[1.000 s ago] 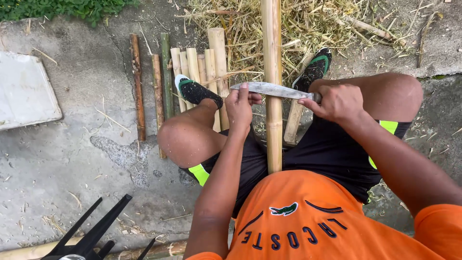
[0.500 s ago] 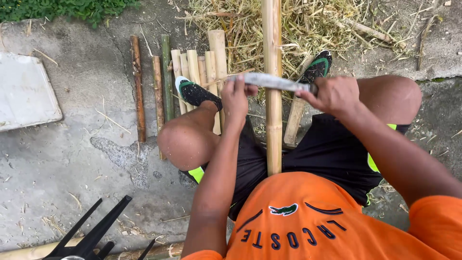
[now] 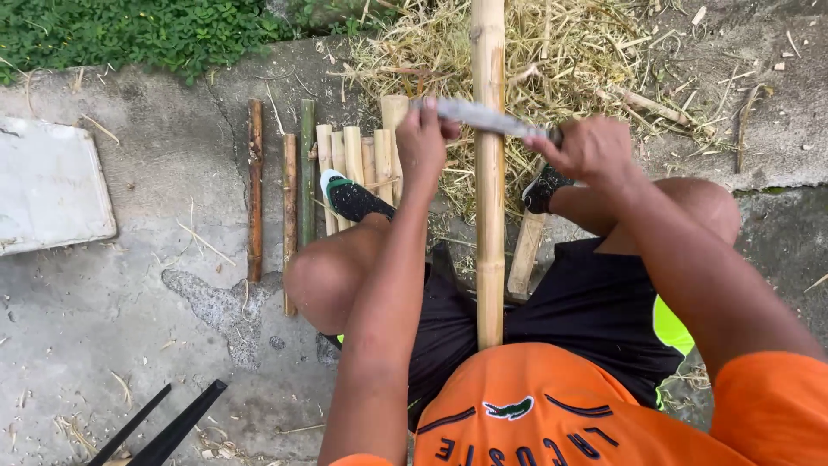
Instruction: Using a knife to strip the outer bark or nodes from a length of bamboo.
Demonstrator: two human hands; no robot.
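A long yellow bamboo pole (image 3: 489, 198) runs from between my knees straight away from me. A grey metal blade (image 3: 483, 116) lies crosswise over the pole, far up near the straw. My left hand (image 3: 424, 138) grips the blade's left end. My right hand (image 3: 589, 151) is closed on its handle end to the right of the pole. Both arms are stretched forward. My feet in dark shoes (image 3: 354, 198) rest on either side of the pole.
Several cut bamboo pieces (image 3: 345, 160) and thinner brown and green sticks (image 3: 255, 190) lie side by side on the concrete at left. Dry straw (image 3: 569, 60) is piled ahead. A pale flat slab (image 3: 47, 194) sits far left; black bars (image 3: 164, 423) show at bottom left.
Both hands have pushed the blade away from me along the bamboo pole, from near my knees up toward the straw. My arms are now more extended.
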